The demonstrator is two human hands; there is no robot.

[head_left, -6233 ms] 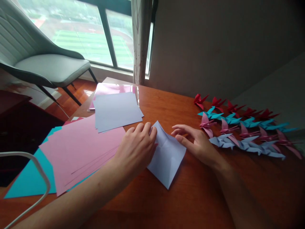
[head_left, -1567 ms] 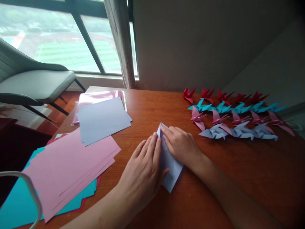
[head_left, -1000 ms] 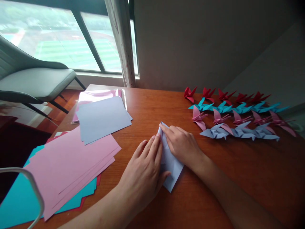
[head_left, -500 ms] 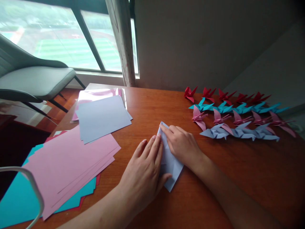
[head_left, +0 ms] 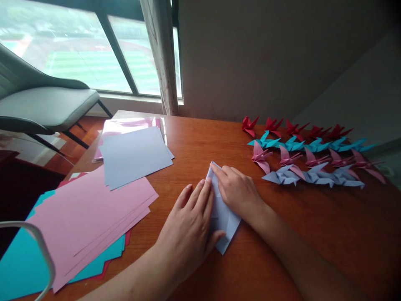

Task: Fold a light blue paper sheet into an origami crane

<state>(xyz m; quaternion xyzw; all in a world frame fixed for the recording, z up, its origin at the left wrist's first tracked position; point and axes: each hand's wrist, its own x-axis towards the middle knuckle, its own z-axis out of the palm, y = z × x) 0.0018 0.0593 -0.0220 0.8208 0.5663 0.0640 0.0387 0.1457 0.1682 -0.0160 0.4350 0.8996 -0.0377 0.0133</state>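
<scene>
A pale blue-lilac sheet of origami paper point(head_left: 230, 223), folded into a narrow kite-like shape, lies on the table in front of me. Over its left side my left hand point(head_left: 191, 221) is laid flat, fingers stretched toward the top point and thumb across the lower part. From the right, my right hand point(head_left: 236, 188) presses the paper's upper edge. Its index finger rests at the top point, while its other fingers are curled; its thumb is hidden. The fingertips of both hands are close together near the tip.
Rows of folded paper cranes stand at the right: red point(head_left: 293, 128), turquoise point(head_left: 291, 143), pink point(head_left: 290, 158) and pale blue point(head_left: 318, 174). Left are pale blue sheets point(head_left: 136, 154), pink sheets point(head_left: 94, 217) and turquoise sheets point(head_left: 23, 263). A white curved bar point(head_left: 46, 255) crosses the lower-left corner.
Both hands keep nearly the same place on the folded paper. The view has shifted very slightly; nothing has been picked up or let go.
</scene>
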